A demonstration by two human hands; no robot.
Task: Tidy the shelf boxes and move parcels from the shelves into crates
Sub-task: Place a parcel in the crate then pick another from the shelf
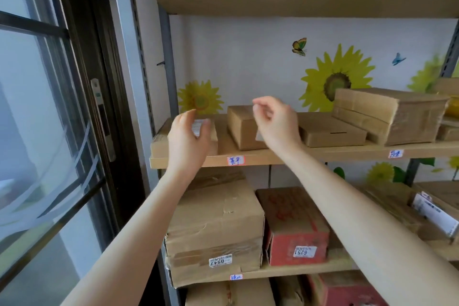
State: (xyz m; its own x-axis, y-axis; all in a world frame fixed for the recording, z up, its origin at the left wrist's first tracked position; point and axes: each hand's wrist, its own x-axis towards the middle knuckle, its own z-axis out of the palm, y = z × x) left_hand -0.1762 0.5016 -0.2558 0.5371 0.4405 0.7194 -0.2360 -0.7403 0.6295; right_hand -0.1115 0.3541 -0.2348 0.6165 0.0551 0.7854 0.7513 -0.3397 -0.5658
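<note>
– Both forearms come up bare from six o'clock toward the upper shelf [323, 153]. How far along is the job, would you say?

– Early, by my reckoning. Four parcels sit on that board. A flat box [159, 144] is at nine o'clock and a small box [242, 126] near the centre. A slotted box [330, 131] sits just beside the small one on its three o'clock side. A big box [397, 114] lies further that way, at an angle to the others. The lower shelf at six o'clock is full too, with a taped box [216, 226] and a red box [295, 226] side by side. No crate shows anywhere, so nothing I can see counts as moved.

– And the hands?

– The left hand [188, 139] is raised in front of the flat box, its back toward us, fingers curved over the white label [198, 125]. Whether it grips the box or only touches it, I cannot tell. The right hand [275, 122] hovers before the small box, at three o'clock from the left hand. Its fingers are loosely curled, thumb and forefinger near each other, with nothing held.

– So what's left?

– Nearly everything, I judge: squaring up these boxes, then carrying the parcels off the shelves to crates out of view.
</note>
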